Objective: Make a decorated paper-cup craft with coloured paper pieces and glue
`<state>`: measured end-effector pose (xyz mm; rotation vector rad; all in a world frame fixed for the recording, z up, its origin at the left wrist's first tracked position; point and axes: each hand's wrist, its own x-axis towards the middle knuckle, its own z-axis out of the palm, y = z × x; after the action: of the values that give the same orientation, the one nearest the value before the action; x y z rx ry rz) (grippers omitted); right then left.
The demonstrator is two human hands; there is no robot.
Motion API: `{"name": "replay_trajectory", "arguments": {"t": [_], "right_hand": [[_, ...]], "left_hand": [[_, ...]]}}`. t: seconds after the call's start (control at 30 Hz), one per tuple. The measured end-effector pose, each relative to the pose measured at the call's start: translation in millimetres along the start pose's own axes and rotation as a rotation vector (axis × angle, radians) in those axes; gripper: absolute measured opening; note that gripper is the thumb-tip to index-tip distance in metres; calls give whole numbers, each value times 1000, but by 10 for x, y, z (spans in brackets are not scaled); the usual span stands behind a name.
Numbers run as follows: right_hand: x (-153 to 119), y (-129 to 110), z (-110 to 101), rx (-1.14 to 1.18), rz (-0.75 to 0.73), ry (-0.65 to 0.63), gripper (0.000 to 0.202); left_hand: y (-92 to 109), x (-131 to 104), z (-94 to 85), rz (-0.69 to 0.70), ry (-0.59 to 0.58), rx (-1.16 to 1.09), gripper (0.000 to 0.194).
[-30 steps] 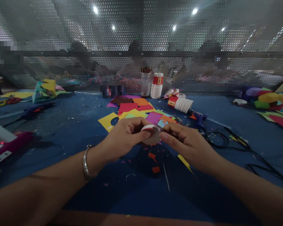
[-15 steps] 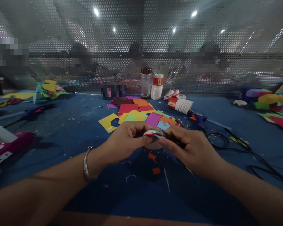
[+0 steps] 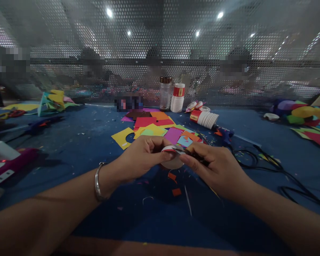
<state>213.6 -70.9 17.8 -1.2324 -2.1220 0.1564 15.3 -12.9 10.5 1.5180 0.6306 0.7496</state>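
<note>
The bare right hand (image 3: 216, 163) hides part of a slim dark metal tool (image 3: 180, 150) from us. We find a magenta plastic power strip (image 3: 22, 156) cut off at left, and blurred people (image 3: 93, 65) behind a grey perforated metal screen (image 3: 138, 42).

Left fingers (image 3: 159, 142), right fingers (image 3: 201, 150) curled

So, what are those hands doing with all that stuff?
The person's left hand pinches a white, red-edged paper piece. The right hand holds what look like scissors at its rim. Beyond both hands lie bright paper sheets, and farther back a stack of cups stands beside a clear jar.
</note>
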Motion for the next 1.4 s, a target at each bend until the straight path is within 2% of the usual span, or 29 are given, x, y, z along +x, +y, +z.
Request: {"name": "replay_trajectory", "arguments": {"t": [0.13, 0.33, 0.47, 0.63, 0.77, 0.87, 1.0, 1.13, 1.3, 1.4], "right_hand": [[-3, 32, 2, 53, 28, -8, 39], [37, 103, -21, 130, 250, -5, 45], [74, 102, 14, 301, 346, -69, 47], [69, 82, 69, 397, 337, -110, 45], [49, 58, 62, 366, 311, -96, 40], [42, 13, 37, 417, 291, -99, 41], [36, -38, 16, 602, 353, -208, 42], [28, -54, 22, 746, 436, -283, 46], [39, -86, 34, 918, 588, -295, 53], [47, -99, 32, 985, 626, -302, 54]], "left_hand": [[3, 5, -19, 8, 31, 6, 12], [-4, 11, -15, -10, 95, -44, 17], [8, 5, 21, -34, 117, -141, 28], [-5, 2, 44, -61, 154, -127, 28], [-22, -8, 34, 73, 262, 189, 17], [-14, -35, 19, 224, 378, 464, 18], [-11, -66, -6, 430, 414, 701, 22], [-20, -69, -30, 536, 411, 816, 25], [-16, -67, -51, 622, 427, 883, 27], [-25, -64, -54, 663, 404, 941, 28]]}}
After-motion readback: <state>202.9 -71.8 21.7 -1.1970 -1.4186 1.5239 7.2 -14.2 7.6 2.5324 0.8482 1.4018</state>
